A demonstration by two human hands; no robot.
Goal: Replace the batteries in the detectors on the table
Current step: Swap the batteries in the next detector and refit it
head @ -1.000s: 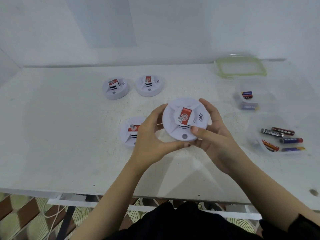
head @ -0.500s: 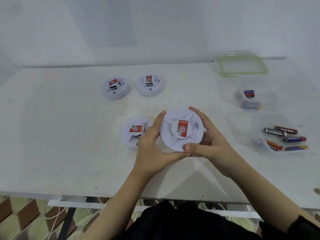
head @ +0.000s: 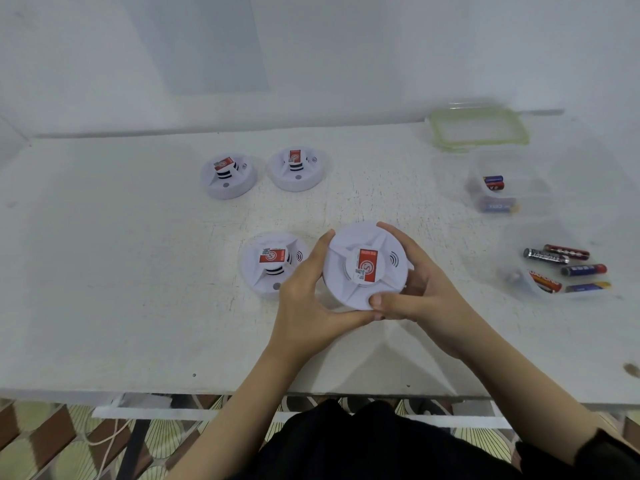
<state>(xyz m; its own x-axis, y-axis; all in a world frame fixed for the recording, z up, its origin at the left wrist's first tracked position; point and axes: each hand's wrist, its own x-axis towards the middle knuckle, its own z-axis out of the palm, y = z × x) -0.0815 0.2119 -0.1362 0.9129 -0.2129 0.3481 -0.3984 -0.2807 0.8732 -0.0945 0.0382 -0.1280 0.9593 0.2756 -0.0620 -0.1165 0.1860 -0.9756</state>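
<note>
Open table (head: 121, 289): broad bare stretch at left and along the near edge, also the middle band between the far pair of detectors and the containers. Obstructions: two detectors at far centre-left (head: 228, 176) (head: 297, 169), just apart from each other; a third detector (head: 272, 265) just left of the left hand (head: 304, 303), touching or nearly so; held detector (head: 367, 268) with right hand (head: 422, 289) fills the near centre. Right side crowded: lid (head: 479, 128) at far edge, clear tub with batteries (head: 502, 188), nearer tray of loose batteries (head: 568, 268), narrow lanes between.
</note>
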